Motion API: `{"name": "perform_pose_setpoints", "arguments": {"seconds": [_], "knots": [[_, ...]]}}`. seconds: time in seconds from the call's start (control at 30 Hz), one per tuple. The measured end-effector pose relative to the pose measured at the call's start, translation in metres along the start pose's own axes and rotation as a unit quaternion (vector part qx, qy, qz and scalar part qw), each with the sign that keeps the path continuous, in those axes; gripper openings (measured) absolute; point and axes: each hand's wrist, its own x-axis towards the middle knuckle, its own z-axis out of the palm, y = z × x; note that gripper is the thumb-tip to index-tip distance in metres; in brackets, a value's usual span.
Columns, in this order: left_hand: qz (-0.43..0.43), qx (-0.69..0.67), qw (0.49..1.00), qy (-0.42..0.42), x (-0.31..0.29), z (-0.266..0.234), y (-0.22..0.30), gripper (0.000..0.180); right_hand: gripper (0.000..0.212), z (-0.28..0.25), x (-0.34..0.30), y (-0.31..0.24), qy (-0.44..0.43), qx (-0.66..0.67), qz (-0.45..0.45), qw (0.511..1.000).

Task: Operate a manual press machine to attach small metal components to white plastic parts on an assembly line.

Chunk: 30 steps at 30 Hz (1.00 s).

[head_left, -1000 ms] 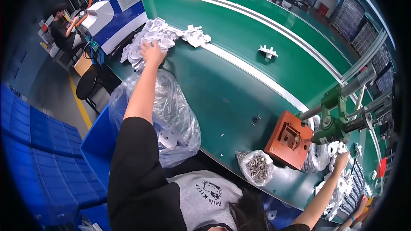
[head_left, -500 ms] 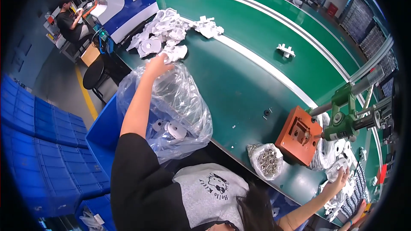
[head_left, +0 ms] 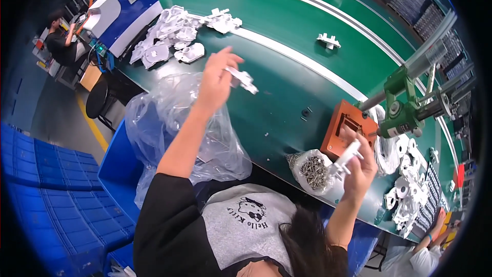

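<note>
The left grip (head_left: 219,76) pinches a narrow white plastic part (head_left: 244,79) by one end, probably keeping the rest free; the right grip (head_left: 361,165) holds up a pronged white plastic piece (head_left: 344,161) near the clear plastic bag (head_left: 313,191) gathering silvery metal fasteners (head_left: 314,172) on the green counter (head_left: 271,110).

Workbench (head_left: 277,118) layout.
We find a parts heap (head_left: 171,26) rear left, a screw bag (head_left: 316,191) before the press fixture (head_left: 336,125), a second parts heap (head_left: 416,189) right.
</note>
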Motion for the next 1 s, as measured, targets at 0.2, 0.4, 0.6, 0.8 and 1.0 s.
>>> {"name": "perform_pose_setpoints", "arguments": {"seconds": [0.2, 0.4, 0.6, 0.8, 1.0], "knots": [[-0.308, -0.66, 0.67, -0.146, -0.026, 0.078, 0.108, 0.022, 0.044, 0.031, 0.022, -0.003, -0.099, -0.033, -0.06, 0.993], [-0.435, -0.722, 0.518, -0.148, -0.044, 0.114, 0.142, 0.017, 0.04, 0.035, 0.011, 0.015, -0.049, -0.075, -0.025, 0.996], [-0.272, -0.466, 0.82, -0.193, -0.064, 0.129, 0.127, 0.028, 0.038, 0.036, -0.012, 0.03, -0.002, -0.103, 0.0, 0.995], [-0.416, -0.656, 0.623, -0.087, -0.06, 0.13, 0.127, 0.038, 0.029, 0.039, -0.011, 0.033, 0.051, 0.038, 0.107, 0.992], [-0.385, -0.521, 0.753, -0.112, -0.069, 0.129, 0.137, 0.02, 0.022, 0.034, -0.011, 0.039, 0.066, 0.045, 0.134, 0.988]]}}
